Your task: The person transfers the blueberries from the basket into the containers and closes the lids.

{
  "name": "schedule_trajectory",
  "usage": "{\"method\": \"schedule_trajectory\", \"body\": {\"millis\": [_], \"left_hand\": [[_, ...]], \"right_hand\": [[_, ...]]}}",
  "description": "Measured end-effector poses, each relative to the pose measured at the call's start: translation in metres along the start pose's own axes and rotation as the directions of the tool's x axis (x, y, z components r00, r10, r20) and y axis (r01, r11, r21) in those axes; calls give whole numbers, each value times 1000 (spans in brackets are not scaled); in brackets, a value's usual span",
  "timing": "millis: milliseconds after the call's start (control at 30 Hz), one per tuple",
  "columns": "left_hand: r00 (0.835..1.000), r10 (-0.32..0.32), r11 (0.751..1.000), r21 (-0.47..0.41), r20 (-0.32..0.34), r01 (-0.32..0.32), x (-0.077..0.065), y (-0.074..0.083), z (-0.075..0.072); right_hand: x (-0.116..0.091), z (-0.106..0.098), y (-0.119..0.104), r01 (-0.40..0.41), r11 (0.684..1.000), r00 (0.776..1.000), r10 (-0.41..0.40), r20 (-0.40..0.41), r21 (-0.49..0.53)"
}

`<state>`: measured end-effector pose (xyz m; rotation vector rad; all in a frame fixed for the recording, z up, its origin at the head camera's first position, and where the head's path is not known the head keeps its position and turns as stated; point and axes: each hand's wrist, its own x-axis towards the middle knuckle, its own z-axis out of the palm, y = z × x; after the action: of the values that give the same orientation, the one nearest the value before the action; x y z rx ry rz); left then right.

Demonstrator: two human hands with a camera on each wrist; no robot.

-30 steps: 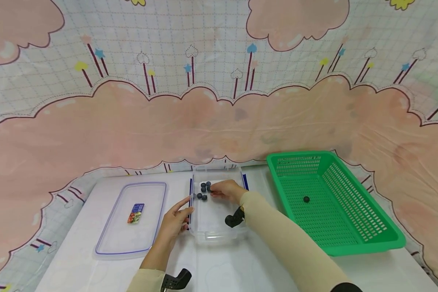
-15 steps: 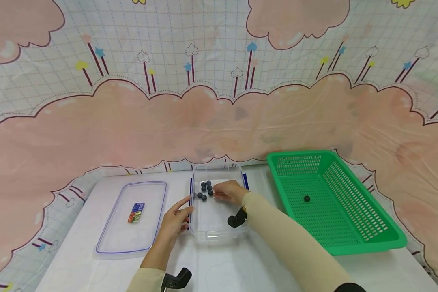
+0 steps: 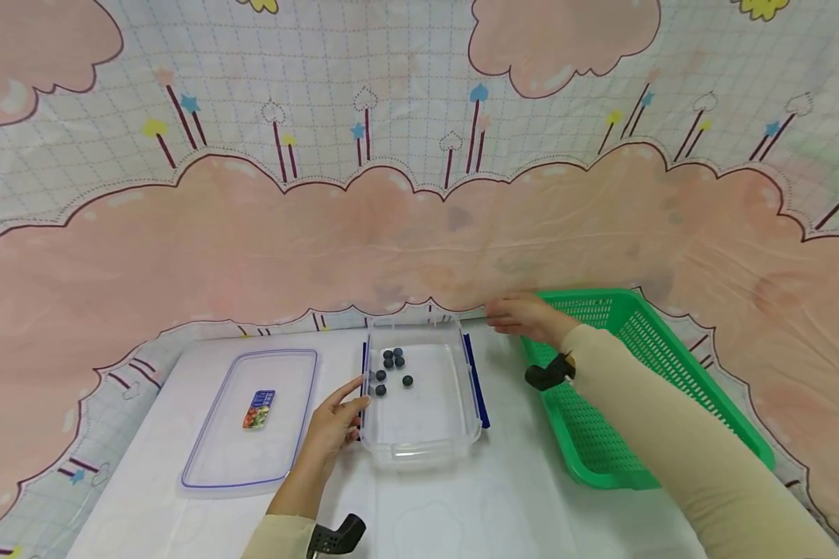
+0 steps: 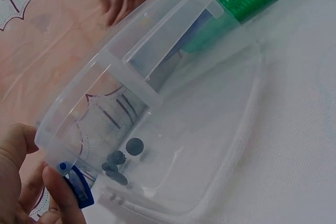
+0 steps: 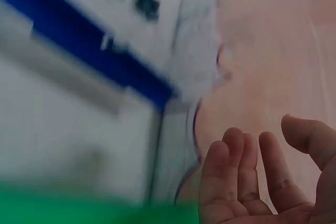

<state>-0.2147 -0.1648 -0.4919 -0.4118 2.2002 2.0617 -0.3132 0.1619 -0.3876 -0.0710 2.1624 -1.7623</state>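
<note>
My left hand (image 3: 334,419) holds the left side of a clear plastic box (image 3: 433,450) with blue side latches. In the left wrist view its fingers lie around the blue latch (image 4: 80,187) and the box's corner. Several blueberries (image 3: 398,362) sit in the back left of the box, with one blueberry (image 3: 408,380) a little apart from the cluster. My right hand (image 3: 527,317) is raised near the back left corner of the green basket (image 3: 573,450). Its palm and spread, slightly bent fingers (image 5: 273,171) hold nothing in the right wrist view.
A clear lid (image 3: 213,458) with a blue seal and a colourful sticker (image 3: 259,409) lies left of the box. The right sleeve (image 3: 657,419) covers much of the basket. A patterned cloth (image 3: 391,248) hangs behind the white table (image 3: 461,512).
My right hand has left the box and moved right and back to the basket's corner. Two blueberries have rolled toward the front of the box. The left hand stays put.
</note>
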Motion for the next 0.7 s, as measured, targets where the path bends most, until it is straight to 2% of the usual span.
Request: {"method": "schedule_trajectory", "body": {"millis": [167, 300, 500, 700], "left_hand": [[1000, -1, 1000, 11, -4, 1, 0, -1, -1], [1000, 6, 1000, 16, 1, -6, -1, -1, -2], [1000, 6, 1000, 21, 15, -7, -1, -1, -1], [1000, 3, 1000, 16, 11, -4, -1, -1, 1]], "right_hand": [[-27, -64, 20, -60, 996, 998, 60, -5, -62], [-45, -95, 47, -99, 993, 995, 100, 0, -67], [-59, -113, 88, -93, 988, 995, 90, -31, -122], [-64, -115, 107, -98, 977, 993, 85, -77, -192]]}}
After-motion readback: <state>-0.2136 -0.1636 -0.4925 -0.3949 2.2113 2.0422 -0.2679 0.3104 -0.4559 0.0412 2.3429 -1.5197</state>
